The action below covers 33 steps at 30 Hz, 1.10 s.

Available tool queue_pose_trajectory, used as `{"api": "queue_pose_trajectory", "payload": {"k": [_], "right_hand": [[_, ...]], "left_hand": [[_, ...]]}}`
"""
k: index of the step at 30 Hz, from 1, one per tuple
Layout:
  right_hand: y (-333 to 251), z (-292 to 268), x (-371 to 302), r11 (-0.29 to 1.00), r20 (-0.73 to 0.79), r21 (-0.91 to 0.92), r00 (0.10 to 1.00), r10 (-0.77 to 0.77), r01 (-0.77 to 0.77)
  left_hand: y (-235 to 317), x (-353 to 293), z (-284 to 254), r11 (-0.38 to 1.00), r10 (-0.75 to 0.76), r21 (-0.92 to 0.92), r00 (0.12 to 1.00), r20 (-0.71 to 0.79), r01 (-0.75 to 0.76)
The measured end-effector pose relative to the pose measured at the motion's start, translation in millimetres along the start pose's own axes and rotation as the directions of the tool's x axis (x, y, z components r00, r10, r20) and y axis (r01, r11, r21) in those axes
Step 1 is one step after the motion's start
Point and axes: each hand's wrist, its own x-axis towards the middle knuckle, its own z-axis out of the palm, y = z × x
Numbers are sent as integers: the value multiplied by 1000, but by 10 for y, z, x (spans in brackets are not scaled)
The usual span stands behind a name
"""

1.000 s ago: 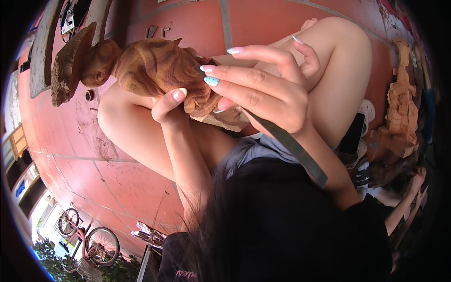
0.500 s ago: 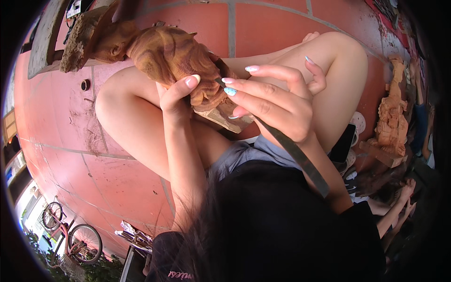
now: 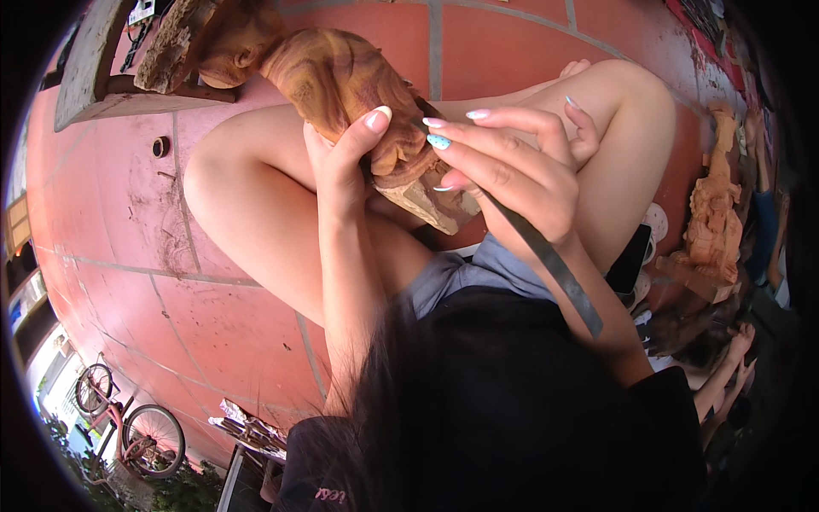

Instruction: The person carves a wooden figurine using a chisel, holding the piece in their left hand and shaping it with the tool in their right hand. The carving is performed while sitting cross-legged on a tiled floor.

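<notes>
So the carved figurine (image 3: 341, 81) is wood, swirly grain, mostly smooth with a soft sheen, but its base (image 3: 433, 203) is raw and rough-cut. The flat bar tool (image 3: 550, 260) is dark, dull metal. Grey shorts (image 3: 465, 277) are matt cloth, black shirt (image 3: 546, 384) too. Tile floor (image 3: 239, 333) is smooth and slightly glossy, grout (image 3: 436, 51) matt. Statue (image 3: 715, 213) near the floor's right edge looks like unvarnished wood, kinda blurry though.

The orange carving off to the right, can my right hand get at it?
Probably not freely: the right hand holds a dark flat tool, and the bent right leg lies between that hand and the orange carving.
</notes>
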Motion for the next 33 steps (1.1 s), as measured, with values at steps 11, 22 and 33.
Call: {"api": "queue_pose_trajectory", "payload": {"k": [11,22,33], "right_hand": [[-68,19,-154,994,4,56,995,98,-98],[-167,-28,-144,996,-23,-42,996,82,-83],[-109,42,-8,995,-75,-59,994,76,-81]], "left_hand": [[17,25,55,989,144,18,989,-15,-144],[-53,36,34,985,164,52,986,-35,-163],[-41,46,9,985,120,128,992,-39,-114]]}}
